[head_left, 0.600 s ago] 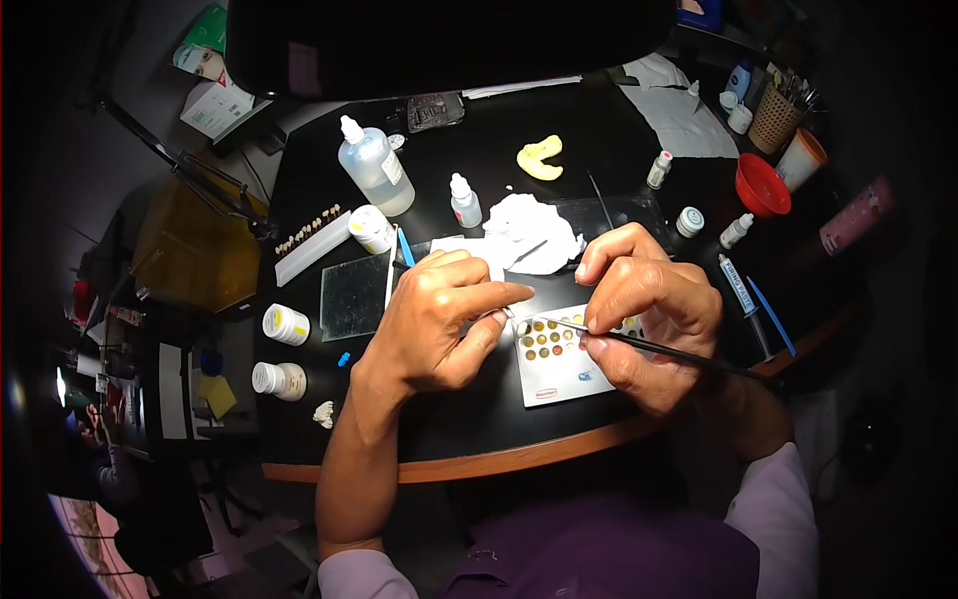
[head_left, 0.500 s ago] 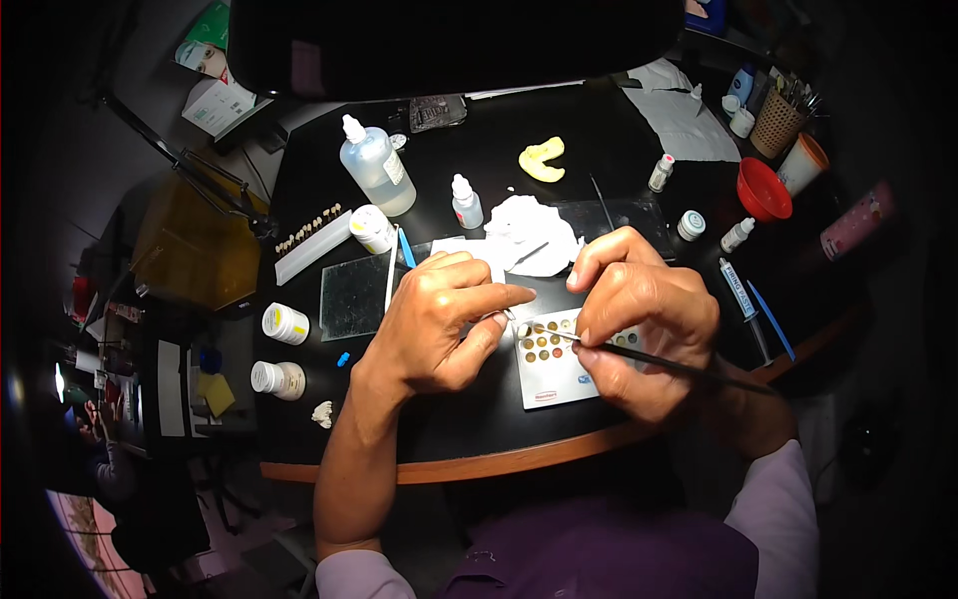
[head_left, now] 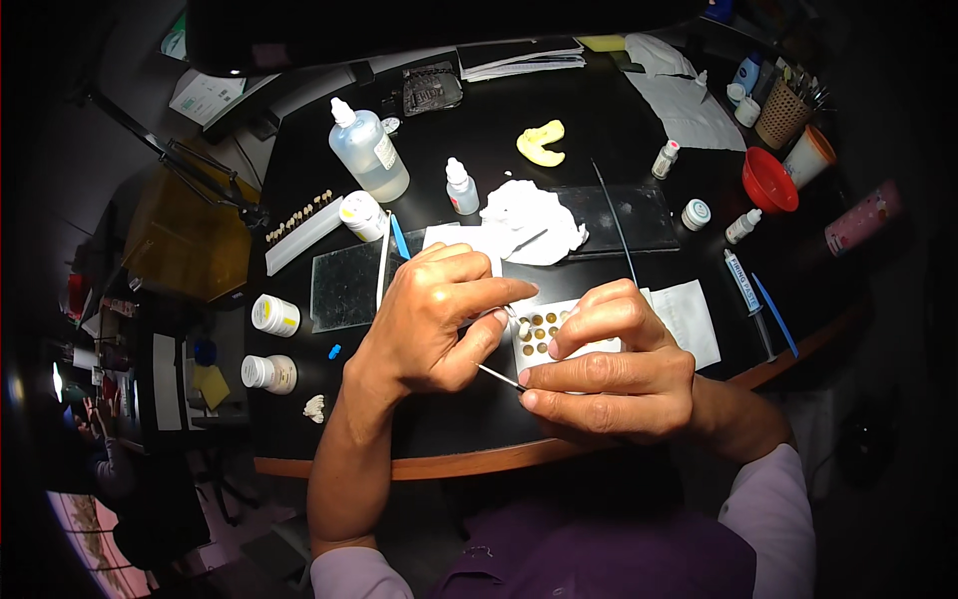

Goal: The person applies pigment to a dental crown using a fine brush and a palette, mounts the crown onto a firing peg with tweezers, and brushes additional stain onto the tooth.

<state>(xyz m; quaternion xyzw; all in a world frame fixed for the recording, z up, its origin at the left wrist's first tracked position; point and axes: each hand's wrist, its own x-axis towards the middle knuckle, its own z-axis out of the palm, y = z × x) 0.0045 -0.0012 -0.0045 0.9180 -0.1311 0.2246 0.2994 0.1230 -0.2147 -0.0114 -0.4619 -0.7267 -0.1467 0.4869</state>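
Note:
My left hand (head_left: pixel 434 314) is closed on a thin metal holder (head_left: pixel 509 311), with a small white tooth-shaped piece (head_left: pixel 523 327) at its tip, over the white palette (head_left: pixel 536 360) of round paint wells. My right hand (head_left: pixel 609 374) is closed on a slender brush (head_left: pixel 504 378), which slants across below the palette's left side toward my left hand; much of it is hidden under my fingers. A white paper pad (head_left: pixel 691 324) lies beside the palette. Behind my hands are crumpled tissue (head_left: pixel 529 215), a dark slab (head_left: pixel 659 220) with a thin brush, and a glass plate (head_left: pixel 339 295).
Bottles (head_left: pixel 369 160) and jars (head_left: pixel 274 315) stand around my hands, with a yellow dental cast (head_left: pixel 542 150), shade guide (head_left: pixel 299 240), red bowl (head_left: pixel 768 185), blue-labelled syringe (head_left: pixel 743 285) and brush holder (head_left: pixel 778 120). A lamp arm (head_left: pixel 165 150) is at left; another person (head_left: pixel 110 454) is at far left.
My right hand has turned and moved lower, bringing the brush below the white piece and nearer my left hand. The view has shifted slightly, showing more of the back of the desk.

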